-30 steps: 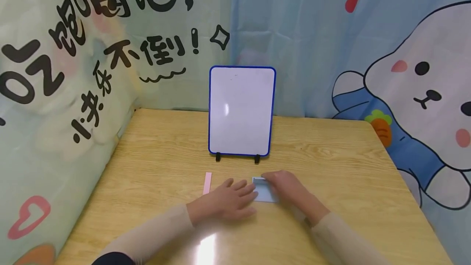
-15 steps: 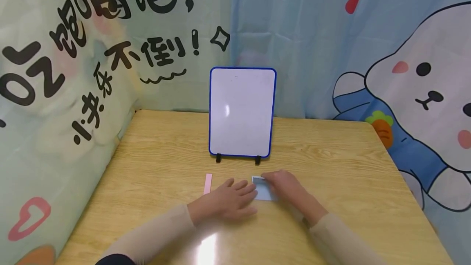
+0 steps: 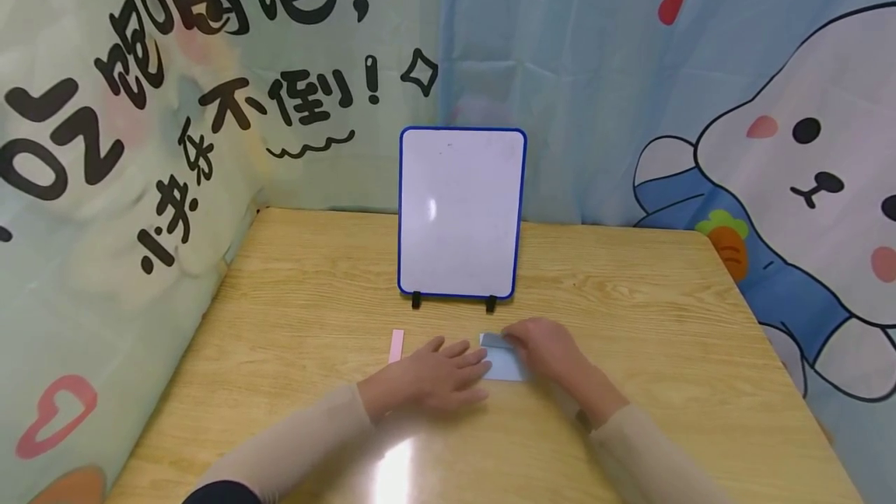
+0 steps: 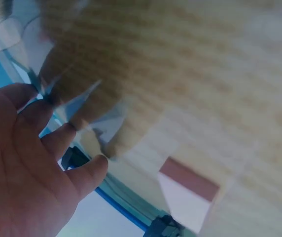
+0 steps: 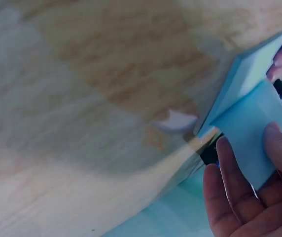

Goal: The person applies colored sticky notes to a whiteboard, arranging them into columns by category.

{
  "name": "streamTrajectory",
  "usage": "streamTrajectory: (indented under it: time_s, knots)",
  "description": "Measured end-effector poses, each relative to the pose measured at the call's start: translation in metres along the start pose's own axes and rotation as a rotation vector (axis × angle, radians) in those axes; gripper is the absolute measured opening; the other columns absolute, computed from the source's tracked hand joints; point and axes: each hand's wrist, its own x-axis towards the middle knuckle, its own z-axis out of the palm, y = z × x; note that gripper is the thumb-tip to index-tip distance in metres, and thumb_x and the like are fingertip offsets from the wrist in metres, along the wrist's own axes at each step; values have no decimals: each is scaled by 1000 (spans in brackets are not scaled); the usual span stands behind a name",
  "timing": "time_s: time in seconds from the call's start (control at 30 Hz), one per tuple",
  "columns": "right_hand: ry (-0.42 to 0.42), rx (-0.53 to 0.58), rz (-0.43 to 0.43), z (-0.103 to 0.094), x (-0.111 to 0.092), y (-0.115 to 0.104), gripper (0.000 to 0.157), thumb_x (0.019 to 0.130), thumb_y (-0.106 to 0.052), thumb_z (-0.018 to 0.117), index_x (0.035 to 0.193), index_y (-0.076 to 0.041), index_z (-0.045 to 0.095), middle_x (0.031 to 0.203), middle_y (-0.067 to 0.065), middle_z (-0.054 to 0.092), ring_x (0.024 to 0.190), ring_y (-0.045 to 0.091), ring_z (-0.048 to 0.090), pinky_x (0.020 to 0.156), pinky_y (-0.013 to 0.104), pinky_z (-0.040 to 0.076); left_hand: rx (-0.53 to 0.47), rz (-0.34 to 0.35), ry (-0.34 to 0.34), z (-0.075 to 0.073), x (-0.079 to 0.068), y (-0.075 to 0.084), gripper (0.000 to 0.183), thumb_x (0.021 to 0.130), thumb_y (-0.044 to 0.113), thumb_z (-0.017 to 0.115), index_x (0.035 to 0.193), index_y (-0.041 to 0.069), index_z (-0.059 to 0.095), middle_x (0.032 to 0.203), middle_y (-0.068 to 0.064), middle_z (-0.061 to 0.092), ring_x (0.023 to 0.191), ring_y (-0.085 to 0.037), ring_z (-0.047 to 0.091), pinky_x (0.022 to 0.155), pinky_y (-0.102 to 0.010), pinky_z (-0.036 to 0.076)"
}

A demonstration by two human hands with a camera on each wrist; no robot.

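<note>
Fingers [image 5: 234, 175] of the right hand [image 3: 558, 356], just right of centre in the head view, are pinching a blue sheet [image 5: 252, 131] against the thumb, while the left hand [image 3: 432, 378], lower centre of the frame, is holding nothing, its fingers spreading loosely and their tips reaching the left edge of a blue pad [image 3: 505, 368] on the wooden table [image 3: 294, 294]. The sheet is angling up from the pad and seemingly clinging along one edge. A hard or slanted pull could be creasing or tearing it there, and a second sheet could be coming along if the pinch is catching more than one; the views are not showing how many. Whether the left fingers are pressing down is impossible to tell; too light a touch could be leaving the pad free to slide toward the right hand. Just past the left wrist, a pink pad [image 3: 396, 344] is lying partly hidden, close enough that a shifting forearm could be nudging it. No container is showing in any view; farther back, black feet [image 3: 416, 300] at centre frame are supporting a blue-framed whiteboard [image 3: 458, 212]. Behind it, a curtain [image 3: 560, 99] bearing a cartoon animal is hanging across the upper right.
</note>
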Motion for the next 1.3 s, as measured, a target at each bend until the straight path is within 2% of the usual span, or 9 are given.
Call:
streamTrajectory:
  time_s: [0.13,0.37,0.57,1.3]
  knots:
    - [9,31,17,-4,1,5,16,86,-3,70,100,-7,76,94,8,76,86,28,72,79,44,57,-4,3,-20,-2,1,-1,66,102,63,10,159,30,21,166,9,17,154,-21,16,122,-54,17]
    - [-26,83,73,-11,4,11,15,90,-9,69,102,-6,77,98,10,77,90,30,72,82,46,56,-16,2,-46,-4,2,-2,66,102,63,11,159,31,19,166,10,15,154,-20,15,122,-54,16]
    - [-8,102,75,-13,7,13,14,90,-11,70,100,-6,78,95,10,77,88,30,72,81,46,57,-48,0,-49,-1,2,-4,66,102,63,12,159,32,17,166,11,13,154,-20,12,121,-57,14]
    - [-10,146,175,-6,20,28,16,92,-11,69,104,-4,78,101,14,76,97,32,72,87,49,56,-72,2,-50,-3,-1,-4,66,102,63,17,159,32,18,166,11,14,154,-21,12,121,-58,13]
